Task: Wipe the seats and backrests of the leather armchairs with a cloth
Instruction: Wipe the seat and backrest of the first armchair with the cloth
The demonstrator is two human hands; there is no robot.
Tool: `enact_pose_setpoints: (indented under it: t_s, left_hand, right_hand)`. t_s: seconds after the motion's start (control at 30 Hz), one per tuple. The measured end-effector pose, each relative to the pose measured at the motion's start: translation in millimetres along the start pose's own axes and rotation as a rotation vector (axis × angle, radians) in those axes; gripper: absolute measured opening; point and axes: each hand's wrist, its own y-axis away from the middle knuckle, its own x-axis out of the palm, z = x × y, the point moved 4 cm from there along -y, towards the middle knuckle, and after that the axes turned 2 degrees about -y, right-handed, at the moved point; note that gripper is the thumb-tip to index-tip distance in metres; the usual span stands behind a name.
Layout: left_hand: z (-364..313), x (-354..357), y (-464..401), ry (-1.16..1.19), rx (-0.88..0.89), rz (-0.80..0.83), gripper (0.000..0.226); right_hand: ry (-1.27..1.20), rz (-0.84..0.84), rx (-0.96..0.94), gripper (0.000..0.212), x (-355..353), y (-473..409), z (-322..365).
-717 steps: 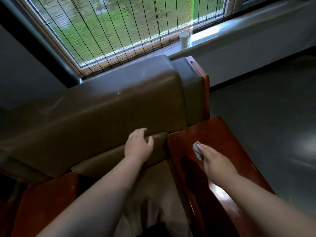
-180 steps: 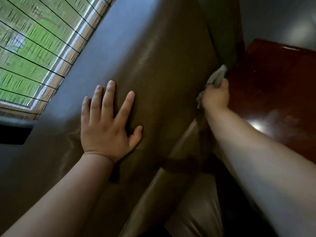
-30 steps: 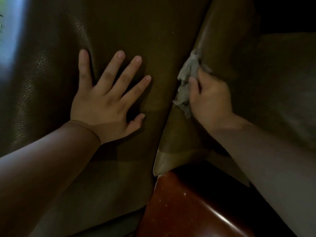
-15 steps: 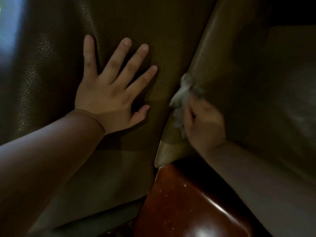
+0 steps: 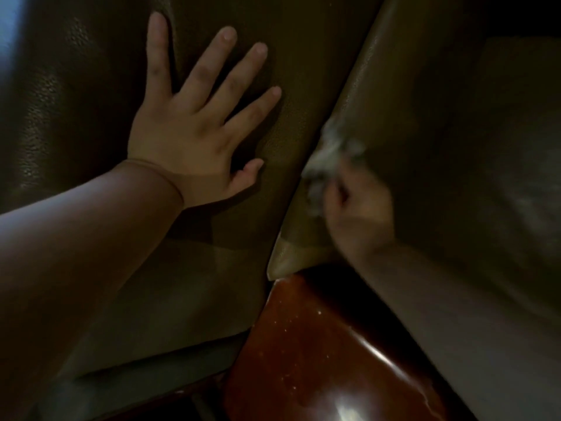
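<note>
Here, right hand (image 5: 358, 214) gripping cloth (image 5: 326, 159), unlabelled

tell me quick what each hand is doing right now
Left hand: open, fingers spread flat on the leather backrest.
Right hand: grips the cloth.

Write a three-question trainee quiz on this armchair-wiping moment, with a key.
1. True or false: the left hand lies flat on the leather backrest.
2. Which hand holds the grey cloth?
3. The glossy surface at the bottom is: A) red-brown wooden armrest B) glass table C) metal tray.

Key: 1 true; 2 the right hand, blurred; 3 A.
</note>
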Motion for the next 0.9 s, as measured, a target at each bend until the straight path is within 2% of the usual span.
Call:
enact_pose_setpoints:
  t_s: [0.1,0.13,0.17,0.2,0.27,0.33,0.4,0.47,0.53,0.6,0.63,0.7,0.77,0.83,0.9]
  left_hand:
    - [-1,1,-1,-0.01,0.002,-0.007,0.08]
    - [-1,1,-1,-0.004,-0.003,-0.014,0.08]
    - [-2,2,-1,0.001,-0.007,-0.018,0.08]
    - [-2,2,-2,0.003,-0.013,-0.019,0.08]
    - [-1,0,-1,-0.001,-0.019,-0.015,0.08]
    - [-3,-2,-1,0.001,-0.037,-0.007,0.079]
    - [-17,-4,-9,0.042,-0.126,0.007,0.079]
    - [-49,-1,-23,0.091,-0.172,0.014,0.081]
    - [-84,9,-44,0.101,-0.112,0.025,0.083]
    - [-107,19,-63,0.132,-0.079,0.041,0.086]
    - [-116,23,-72,0.141,-0.081,0.034,0.088]
    - [-131,31,-85,0.161,-0.103,0.032,0.093]
    - [-141,38,-90,0.202,-0.133,0.021,0.095]
    - [-145,42,-92,0.237,-0.137,-0.005,0.096]
    - [-147,44,-92,0.248,-0.108,-0.021,0.095]
  right_hand:
    - [0.193,0.7,-0.286,0.055,32,65,16]
    - [0.197,0.792,-0.315,0.061,31,73,10]
    - [0.185,0.752,-0.341,0.066,22,67,3]
    - [0.146,0.615,-0.355,0.064,13,50,-3]
    - [0.087,0.239,-0.273,0.053,-10,-2,-21]
    - [-0.013,0.062,-0.088,0.043,-32,-60,-33]
    - [0.028,-0.024,-0.005,0.042,-31,-80,-36]
    - [0.064,-0.003,-0.104,0.045,-14,-46,-31]
    - [0.054,0.092,-0.24,0.038,-6,3,-32]
    - [0.042,0.164,-0.29,0.03,-17,12,-53]
    - [-0.002,0.152,-0.227,0.032,-30,-6,-70]
    - [-0.076,0.079,0.013,0.033,-61,-63,-103]
    - [-0.094,0.06,0.111,0.013,-79,-121,-126]
    - [-0.157,0.0,0.076,0.019,-78,-139,-124]
    - [-0.158,0.002,-0.017,0.034,-60,-103,-110]
